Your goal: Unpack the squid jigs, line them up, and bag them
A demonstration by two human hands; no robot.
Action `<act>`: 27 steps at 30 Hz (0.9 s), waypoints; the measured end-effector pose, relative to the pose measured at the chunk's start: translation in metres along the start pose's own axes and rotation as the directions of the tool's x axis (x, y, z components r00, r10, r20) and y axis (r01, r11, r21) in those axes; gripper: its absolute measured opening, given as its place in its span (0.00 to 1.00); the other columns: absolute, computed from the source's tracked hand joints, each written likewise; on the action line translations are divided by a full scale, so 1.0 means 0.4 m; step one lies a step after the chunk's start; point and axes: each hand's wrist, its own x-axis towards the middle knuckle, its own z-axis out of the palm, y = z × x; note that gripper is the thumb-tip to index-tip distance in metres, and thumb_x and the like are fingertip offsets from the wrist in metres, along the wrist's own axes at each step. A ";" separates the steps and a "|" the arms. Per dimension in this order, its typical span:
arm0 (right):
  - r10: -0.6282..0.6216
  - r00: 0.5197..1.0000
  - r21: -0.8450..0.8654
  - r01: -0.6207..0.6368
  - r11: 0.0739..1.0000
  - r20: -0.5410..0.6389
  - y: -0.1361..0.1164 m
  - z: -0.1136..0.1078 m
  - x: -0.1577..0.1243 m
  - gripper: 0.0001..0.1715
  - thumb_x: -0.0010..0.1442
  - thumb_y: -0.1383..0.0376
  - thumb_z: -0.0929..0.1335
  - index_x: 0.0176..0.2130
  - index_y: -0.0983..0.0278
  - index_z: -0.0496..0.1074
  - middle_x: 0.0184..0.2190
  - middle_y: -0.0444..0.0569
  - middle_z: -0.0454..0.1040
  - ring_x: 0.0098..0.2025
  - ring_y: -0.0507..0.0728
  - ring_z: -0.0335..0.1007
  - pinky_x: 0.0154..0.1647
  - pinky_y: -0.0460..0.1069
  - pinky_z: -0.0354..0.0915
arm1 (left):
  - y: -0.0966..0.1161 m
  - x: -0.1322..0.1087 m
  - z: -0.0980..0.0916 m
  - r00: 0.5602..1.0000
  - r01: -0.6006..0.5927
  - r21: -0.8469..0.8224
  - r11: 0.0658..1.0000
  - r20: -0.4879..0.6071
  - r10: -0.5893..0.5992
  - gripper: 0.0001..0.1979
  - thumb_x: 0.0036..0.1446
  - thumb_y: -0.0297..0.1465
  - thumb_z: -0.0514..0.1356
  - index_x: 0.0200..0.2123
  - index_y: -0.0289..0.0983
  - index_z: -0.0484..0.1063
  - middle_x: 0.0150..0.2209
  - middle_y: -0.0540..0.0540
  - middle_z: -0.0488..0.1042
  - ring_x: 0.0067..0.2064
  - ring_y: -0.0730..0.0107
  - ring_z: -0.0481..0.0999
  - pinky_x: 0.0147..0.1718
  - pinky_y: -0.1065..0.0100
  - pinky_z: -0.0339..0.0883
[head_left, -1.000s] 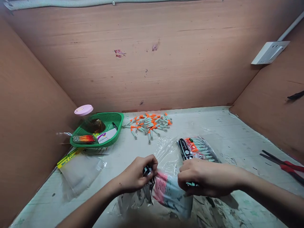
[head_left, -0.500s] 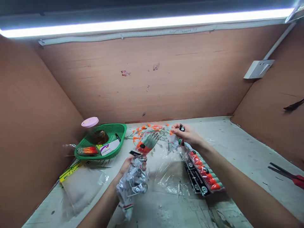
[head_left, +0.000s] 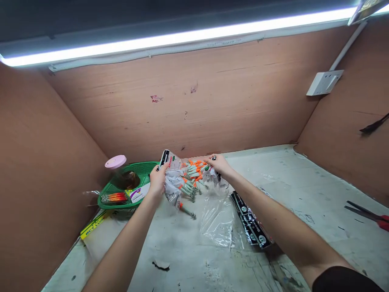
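A crumpled clear plastic bag with a black-and-white printed top [head_left: 172,183] is being gripped by the left hand [head_left: 158,178], its fingers being closed around the bag's left edge. A second crumpled clear plastic bag with dark print [head_left: 214,177] is being pinched at its top by the right hand [head_left: 220,164], between thumb and fingers held narrow. Both bags are being held over the far middle of the pale worktop [head_left: 182,251], beside a heap of pale-green, orange-ended lures [head_left: 194,170]; whether some of the lures are lying inside the left bag cannot be told. A single pale-green, orange-ended lure [head_left: 187,211] is lying on the near side of the heap. Nearer, a flat clear plastic bag [head_left: 216,222] is lying, and to its right, black-headed packs [head_left: 249,221] are being partly hidden by the right forearm. On the far left, a jar with a pink lid [head_left: 115,161] is being held in a green perforated plastic basket [head_left: 105,205].
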 end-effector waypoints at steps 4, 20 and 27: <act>-0.101 0.991 0.005 0.102 0.995 -0.091 -0.045 -0.159 -0.066 0.17 0.44 0.56 0.72 0.28 0.64 0.67 0.24 0.41 0.68 0.22 0.49 0.59 0.23 0.46 0.58 | 0.078 0.010 -0.003 0.984 -0.177 0.028 0.984 -0.029 0.178 0.16 0.28 0.31 0.68 0.24 0.34 0.68 0.20 0.58 0.66 0.21 0.82 0.61 0.21 0.79 0.55; 0.030 0.972 -0.854 0.188 0.486 0.231 0.053 -0.389 -0.386 0.09 0.58 0.61 0.65 0.39 0.63 0.71 0.28 0.48 0.76 0.30 0.57 0.70 0.30 0.48 0.58 | -0.194 -0.373 0.228 0.059 -0.957 0.114 0.266 0.977 -0.205 0.21 0.48 0.26 0.63 0.48 0.42 0.68 0.45 0.40 0.69 0.32 0.62 0.73 0.30 0.65 0.63; -0.145 0.982 -0.737 0.189 0.649 0.124 0.072 -0.458 -0.461 0.11 0.63 0.60 0.61 0.37 0.63 0.70 0.33 0.49 0.71 0.32 0.56 0.69 0.34 0.49 0.62 | -0.183 -0.375 0.260 -0.019 -0.921 -0.022 0.388 1.000 0.012 0.09 0.59 0.27 0.54 0.39 0.41 0.73 0.40 0.42 0.74 0.38 0.63 0.73 0.35 0.66 0.63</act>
